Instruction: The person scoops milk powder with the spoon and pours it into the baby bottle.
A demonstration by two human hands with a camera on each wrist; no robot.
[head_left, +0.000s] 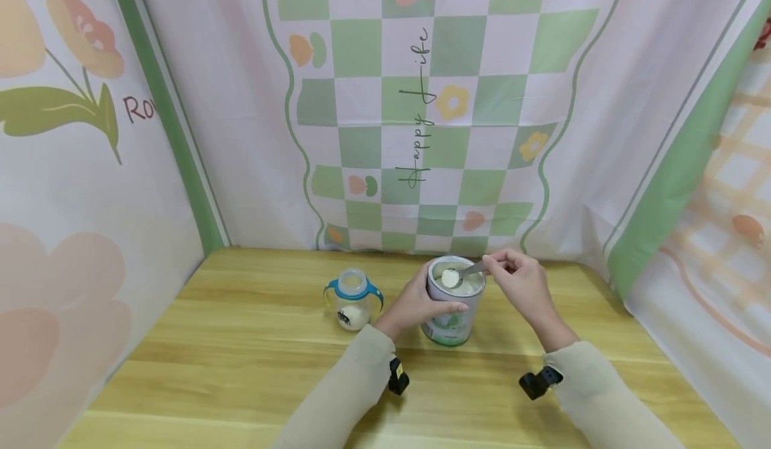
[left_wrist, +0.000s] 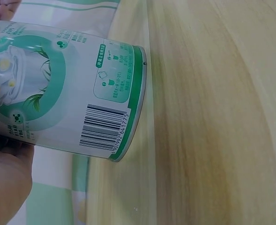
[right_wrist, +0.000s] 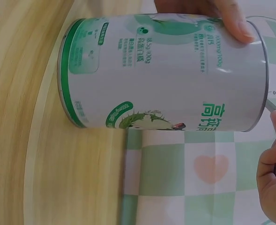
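Wooden tabletop (head_left: 253, 362), cloth backdrop: open tin (head_left: 454, 302) stands centre, left hand (head_left: 415, 305) fingers wrapped round its side; right hand (head_left: 521, 282) fingers pinch a heaped spoon (head_left: 459, 276) above it. Tin likely rigid, smooth; grip mid-wall

Looked metal with a glossy printed label: tin (head_left: 453, 302). Shone as bare metal: spoon (head_left: 466, 272). Seemed clear plastic with a blue plastic collar: bottle (head_left: 353, 298). Showed smooth, satin pale wood: tabletop (head_left: 241, 369). Hung as matt printed cloth: backdrop (head_left: 421, 101).
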